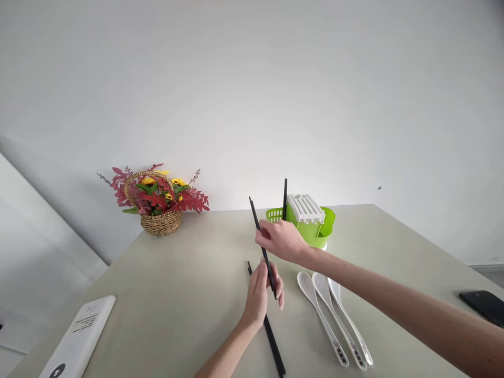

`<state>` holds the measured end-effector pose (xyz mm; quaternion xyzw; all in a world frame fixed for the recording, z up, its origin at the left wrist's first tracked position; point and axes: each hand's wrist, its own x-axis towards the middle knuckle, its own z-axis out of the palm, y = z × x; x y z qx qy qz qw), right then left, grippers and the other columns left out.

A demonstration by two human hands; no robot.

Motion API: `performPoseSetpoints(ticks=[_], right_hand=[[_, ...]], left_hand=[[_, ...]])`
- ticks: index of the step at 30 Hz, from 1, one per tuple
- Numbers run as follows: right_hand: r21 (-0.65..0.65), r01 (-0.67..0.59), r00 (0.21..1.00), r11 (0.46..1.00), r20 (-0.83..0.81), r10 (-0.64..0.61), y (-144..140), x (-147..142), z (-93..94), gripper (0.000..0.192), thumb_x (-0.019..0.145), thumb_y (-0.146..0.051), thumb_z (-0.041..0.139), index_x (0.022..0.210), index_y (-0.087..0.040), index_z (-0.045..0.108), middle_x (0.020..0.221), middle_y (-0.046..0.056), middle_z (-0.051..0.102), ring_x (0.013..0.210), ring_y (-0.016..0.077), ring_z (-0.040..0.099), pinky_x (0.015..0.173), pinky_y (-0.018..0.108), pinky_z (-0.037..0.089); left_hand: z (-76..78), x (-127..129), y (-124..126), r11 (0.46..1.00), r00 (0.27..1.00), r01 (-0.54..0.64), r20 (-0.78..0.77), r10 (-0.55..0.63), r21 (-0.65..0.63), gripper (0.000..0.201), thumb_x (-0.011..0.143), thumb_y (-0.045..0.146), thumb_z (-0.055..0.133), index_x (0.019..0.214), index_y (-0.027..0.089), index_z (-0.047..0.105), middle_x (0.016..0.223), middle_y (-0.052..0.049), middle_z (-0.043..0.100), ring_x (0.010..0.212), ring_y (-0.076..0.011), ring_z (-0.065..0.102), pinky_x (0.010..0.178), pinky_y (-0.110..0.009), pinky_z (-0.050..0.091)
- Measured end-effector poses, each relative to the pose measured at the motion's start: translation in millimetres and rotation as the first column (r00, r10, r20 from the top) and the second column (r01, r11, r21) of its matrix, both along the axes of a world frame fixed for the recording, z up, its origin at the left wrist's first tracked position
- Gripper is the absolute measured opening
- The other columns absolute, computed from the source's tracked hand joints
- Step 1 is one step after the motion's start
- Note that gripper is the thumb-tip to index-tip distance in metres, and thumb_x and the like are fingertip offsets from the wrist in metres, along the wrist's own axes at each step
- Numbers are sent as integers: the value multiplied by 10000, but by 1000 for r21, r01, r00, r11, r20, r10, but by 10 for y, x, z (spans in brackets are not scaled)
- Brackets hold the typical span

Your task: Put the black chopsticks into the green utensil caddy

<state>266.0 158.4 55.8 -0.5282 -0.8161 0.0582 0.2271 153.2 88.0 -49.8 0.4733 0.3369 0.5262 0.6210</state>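
upright in the green holder [315, 231] stands one chopstick [284, 198]; both hands' fingers [264, 235] grip another chopstick [260, 239].

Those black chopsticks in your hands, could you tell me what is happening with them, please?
The right hand holds a black chopstick tilted above the table, near the green utensil holder, where another chopstick stands upright. The left hand touches the held chopstick's lower end. More chopsticks lie on the table beside three white spoons.
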Motion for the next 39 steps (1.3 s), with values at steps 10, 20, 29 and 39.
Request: performPoseSetpoints(ticks=[10, 20, 29, 39], right_hand=[[-68, -111, 967, 991, -239, 92, 58, 84, 18, 388, 1038, -422, 378, 806, -227, 620, 781, -10, 689, 647, 130, 583, 634, 221, 390], [-136, -234, 855, 963, -500, 138, 36, 185, 95, 410, 1010, -501, 386, 938, -213, 669, 679, -38, 610, 468, 105, 550, 580, 225, 448], [-165, -321, 787, 933, -594, 166, 21, 246, 95, 409, 981, -547, 458, 907, -208, 674, 675, -46, 561, 456, 97, 546, 507, 223, 424], [-118, -267, 777, 956, -613, 141, 3, 293, 238, 389, 951, -576, 547, 815, -221, 630, 650, -62, 566, 456, 87, 532, 505, 233, 405]], left_hand=[[-32, -17, 43, 966, 945, -246, -202, 258, 79, 569, 905, 783, 449, 759, 234, 491, 497, 73, 401, 392, -82, 305, 387, -231, 239], [-107, -34, 94, 979, 954, -164, -231, 189, 121, 536, 963, 717, 408, 836, 215, 545, 501, 68, 426, 397, -86, 370, 401, -213, 310], [-91, -62, 104, 976, 954, -168, -225, 197, 140, 527, 968, 693, 434, 871, 198, 587, 486, 83, 395, 384, -70, 341, 384, -191, 273], [-71, -78, 101, 971, 942, -182, -257, 217, 154, 529, 943, 708, 462, 818, 208, 580, 467, 88, 375, 366, -70, 334, 373, -192, 265]])
